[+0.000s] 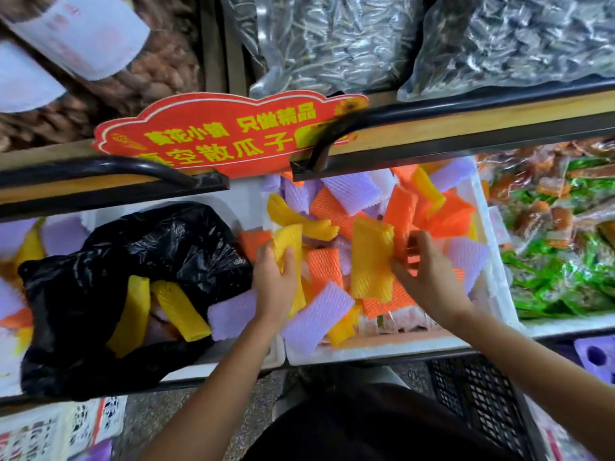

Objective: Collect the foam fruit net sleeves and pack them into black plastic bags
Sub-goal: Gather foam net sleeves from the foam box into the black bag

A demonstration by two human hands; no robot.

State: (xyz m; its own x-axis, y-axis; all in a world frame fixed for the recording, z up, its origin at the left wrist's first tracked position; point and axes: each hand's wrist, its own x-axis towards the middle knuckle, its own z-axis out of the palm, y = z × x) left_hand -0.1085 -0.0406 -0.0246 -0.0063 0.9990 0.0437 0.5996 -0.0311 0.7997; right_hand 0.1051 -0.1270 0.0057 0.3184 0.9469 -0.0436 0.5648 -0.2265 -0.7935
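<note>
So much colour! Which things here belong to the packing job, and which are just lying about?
Part of the job:
black plastic bag
foam sleeves in the white box
left hand gripping a yellow sleeve
right hand pinching a second yellow sleeve

Just lying about:
red sign
green snack packets
clear sacks above
black crate
</note>
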